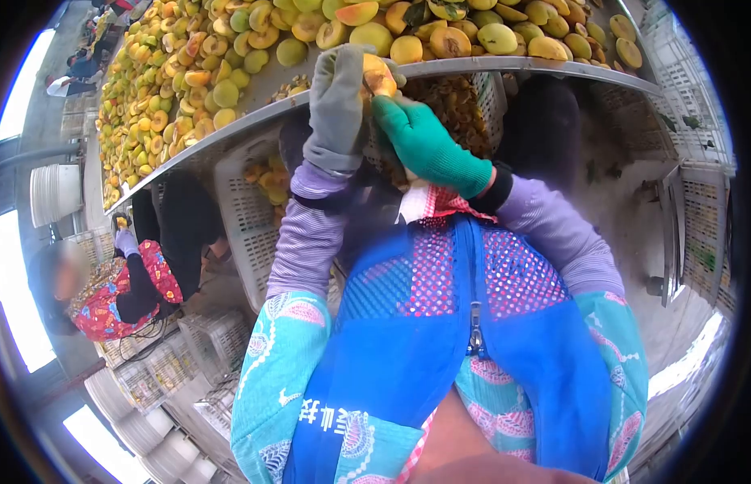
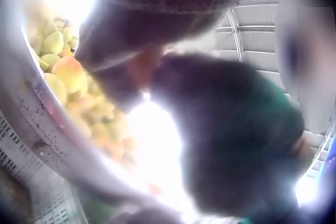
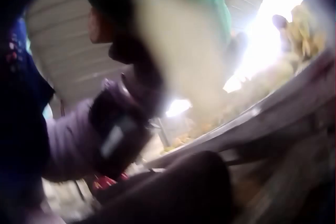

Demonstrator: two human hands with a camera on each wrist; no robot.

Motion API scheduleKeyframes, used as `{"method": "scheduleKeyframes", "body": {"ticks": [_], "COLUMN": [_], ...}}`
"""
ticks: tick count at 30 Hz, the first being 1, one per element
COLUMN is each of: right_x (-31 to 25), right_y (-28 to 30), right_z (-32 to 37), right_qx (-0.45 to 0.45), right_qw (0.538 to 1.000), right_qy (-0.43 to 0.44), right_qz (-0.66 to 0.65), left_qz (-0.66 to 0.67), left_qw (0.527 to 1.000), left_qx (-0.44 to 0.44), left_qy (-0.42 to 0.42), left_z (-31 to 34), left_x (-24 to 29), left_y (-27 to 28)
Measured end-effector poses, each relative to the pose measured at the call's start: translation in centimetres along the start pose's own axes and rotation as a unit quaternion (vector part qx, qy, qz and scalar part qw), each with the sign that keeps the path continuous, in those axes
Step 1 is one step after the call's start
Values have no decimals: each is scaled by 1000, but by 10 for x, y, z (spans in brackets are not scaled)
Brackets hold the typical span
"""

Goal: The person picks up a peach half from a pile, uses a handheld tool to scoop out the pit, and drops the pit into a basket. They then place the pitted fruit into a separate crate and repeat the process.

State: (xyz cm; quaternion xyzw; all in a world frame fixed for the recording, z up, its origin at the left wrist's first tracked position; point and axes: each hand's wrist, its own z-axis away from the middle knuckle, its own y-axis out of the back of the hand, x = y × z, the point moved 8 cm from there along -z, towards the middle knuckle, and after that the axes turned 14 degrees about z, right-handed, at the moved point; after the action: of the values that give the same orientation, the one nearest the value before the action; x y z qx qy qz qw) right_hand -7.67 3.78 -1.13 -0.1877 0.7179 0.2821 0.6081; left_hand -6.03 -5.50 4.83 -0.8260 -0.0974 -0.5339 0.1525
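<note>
Head view: the grey-gloved left hand (image 1: 336, 109) curls round a fruit (image 1: 378, 78), held just above the table (image 1: 504, 66). The green-gloved right hand (image 1: 424, 145) pinches the fruit's lower edge. This looks like splitting or pitting, though I can make out no blade.

Left wrist: the fruit (image 2: 140, 69) shows as a blur between both gloves.

Right wrist: the grip is too blurred to read.

The next move probably calls for a firm left hold while the right works round the stone.

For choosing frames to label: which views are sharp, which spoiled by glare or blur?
Head view: sharp but fisheye-bent, dark corners; the peach in the left hand is clear. Left wrist view: blurred, white glare at centre. Right wrist view: heavily blurred, glare upper right.
</note>
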Motion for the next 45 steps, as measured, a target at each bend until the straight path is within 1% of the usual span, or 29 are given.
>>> {"method": "scheduleKeyframes", "body": {"ticks": [1,2,3,4,5,6,7,8,9,12,15,16,18,19,22,25,28,29,30,32,34,36,37,38,39,40,41,44,45], "right_x": [-10,-16,-20,-28,-30,-29,-28,-31,-31,-20,-21,-26,-37,-41,-39,-42,-36,-39,-43,-51,-54,-55,-58,-62,-65,-65,-69,-75,-76], "right_y": [-14,-18,-25,-30,-29,-29,-29,-28,-19,-9,-14,-18,-21,-21,-22,-28,-35,-37,-43,-52,-58,-61,-56,-63,-73,-82,-89,-87,-87], "right_z": [14,16,22,26,27,29,30,30,30,23,34,34,37,37,34,34,40,42,43,48,58,69,72,71,71,72,70,59,59], "right_qx": [-140,-180,-219,-254,-239,-236,-233,-230,-193,-145,-154,-180,-227,-210,-235,-275,-218,-217,-250,-308,-321,-334,-342,-355,-366,-375,-420,-437,-442], "right_qw": [951,908,851,781,784,786,789,793,849,935,862,824,732,732,722,689,831,841,806,724,753,791,821,784,741,692,621,562,554], "right_qy": [-165,-198,-231,-260,-289,-292,-293,-291,-286,-218,-283,-272,-244,-248,-229,-206,-256,-256,-263,-280,-293,-297,-299,-303,-308,-315,-295,-264,-256], "right_qz": [-221,-321,-418,-508,-495,-492,-488,-483,-399,-239,-391,-462,-595,-599,-609,-639,-444,-424,-467,-551,-494,-418,-347,-410,-472,-531,-592,-651,-657], "left_qz": [103,202,206,225,244,262,254,250,245,213,230,249,263,259,242,247,259,267,274,268,281,160,164,168,178,152,161,178,181], "left_qw": [991,962,959,952,945,937,947,949,951,963,957,951,946,947,952,950,946,943,940,939,924,961,958,954,940,941,937,927,923], "left_qx": [36,74,77,74,71,69,45,56,67,71,61,56,45,39,30,20,23,31,38,95,167,208,206,205,235,245,247,258,266], "left_qy": [81,165,181,194,207,220,193,185,178,149,164,175,186,187,185,191,193,195,199,191,197,90,112,136,173,176,189,206,212], "left_z": [-4,-1,-1,-2,-1,0,-2,-2,-1,-1,3,4,5,5,4,4,9,13,17,27,45,59,66,71,74,71,70,61,60], "left_x": [-14,-27,-26,-25,-25,-25,-22,-24,-25,-22,-24,-25,-26,-26,-30,-33,-22,-21,-18,-10,-6,27,32,34,33,37,34,31,30], "left_y": [1,0,-1,-3,-6,-8,-9,-7,-7,-12,-18,-19,-23,-24,-24,-21,-13,-9,-6,6,24,35,37,38,39,36,39,43,44]}}
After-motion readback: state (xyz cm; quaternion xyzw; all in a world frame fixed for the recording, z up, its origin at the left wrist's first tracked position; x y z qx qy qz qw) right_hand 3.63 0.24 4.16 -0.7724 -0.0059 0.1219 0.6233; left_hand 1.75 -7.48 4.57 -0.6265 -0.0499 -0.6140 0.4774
